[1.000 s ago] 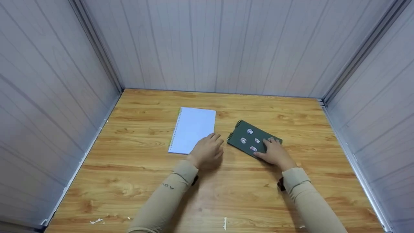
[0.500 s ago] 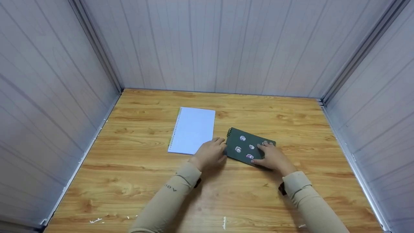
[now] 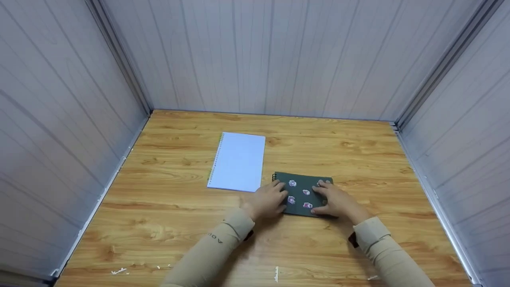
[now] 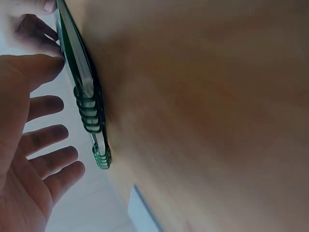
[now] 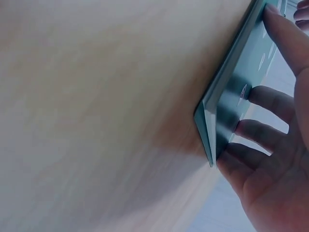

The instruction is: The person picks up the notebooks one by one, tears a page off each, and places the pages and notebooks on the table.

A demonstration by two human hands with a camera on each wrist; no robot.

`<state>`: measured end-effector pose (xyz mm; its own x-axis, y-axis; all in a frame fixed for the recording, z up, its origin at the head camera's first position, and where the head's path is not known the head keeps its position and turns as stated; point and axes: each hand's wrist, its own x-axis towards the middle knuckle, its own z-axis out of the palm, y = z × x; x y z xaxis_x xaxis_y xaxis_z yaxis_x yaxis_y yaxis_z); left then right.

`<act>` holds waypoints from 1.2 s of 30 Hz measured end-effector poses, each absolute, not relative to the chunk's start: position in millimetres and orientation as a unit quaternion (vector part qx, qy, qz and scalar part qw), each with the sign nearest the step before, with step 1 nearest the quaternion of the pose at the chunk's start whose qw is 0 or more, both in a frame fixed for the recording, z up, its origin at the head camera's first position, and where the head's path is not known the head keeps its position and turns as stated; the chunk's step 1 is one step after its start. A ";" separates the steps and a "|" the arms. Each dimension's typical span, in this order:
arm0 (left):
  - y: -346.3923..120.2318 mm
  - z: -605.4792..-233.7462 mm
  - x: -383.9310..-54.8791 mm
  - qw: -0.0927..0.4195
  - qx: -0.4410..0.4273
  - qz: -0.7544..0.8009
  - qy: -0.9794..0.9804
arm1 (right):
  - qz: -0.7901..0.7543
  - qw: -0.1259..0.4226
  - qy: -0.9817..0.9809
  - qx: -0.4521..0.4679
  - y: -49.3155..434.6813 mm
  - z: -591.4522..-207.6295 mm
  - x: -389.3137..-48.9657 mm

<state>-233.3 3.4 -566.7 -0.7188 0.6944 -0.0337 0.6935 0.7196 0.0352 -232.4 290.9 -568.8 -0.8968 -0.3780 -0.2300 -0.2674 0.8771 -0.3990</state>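
A dark green spiral notebook [image 3: 299,198] with several flower-like stickers on its cover lies closed on the table. My right hand [image 3: 338,202] rests on its right end, fingers spread; in the right wrist view the fingertips press on the cover [image 5: 231,108]. At the notebook's ring-bound left end is my left hand [image 3: 266,200], with its fingers over or against that edge. The left wrist view shows the green rings [image 4: 89,113] and the left fingers loosely extended beside them. A white spiral notebook [image 3: 238,161] lies just beyond the left hand.
Pale panel walls [image 3: 255,56] close off the back and both sides of the wooden table [image 3: 167,167]. Small white scraps [image 3: 276,274] lie near the table's front edge.
The green notebook has slid left and toward the person under the right hand, turning nearly square to the table. The left hand has come nearer and met its ringed end.
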 end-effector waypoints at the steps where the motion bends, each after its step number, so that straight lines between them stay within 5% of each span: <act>1: 4.1 -567.4 -231.3 0.026 0.376 0.010 0.926 | -0.180 0.152 0.957 -0.172 291.0 -568.9 -230.7; 17: 7.0 -567.5 -218.7 0.073 0.403 0.017 0.912 | -0.155 0.154 0.959 -0.179 281.8 -562.6 -217.6; 36: 8.4 -565.0 -219.3 0.070 0.409 0.013 0.910 | -0.155 0.143 0.970 -0.120 305.2 -561.3 -259.1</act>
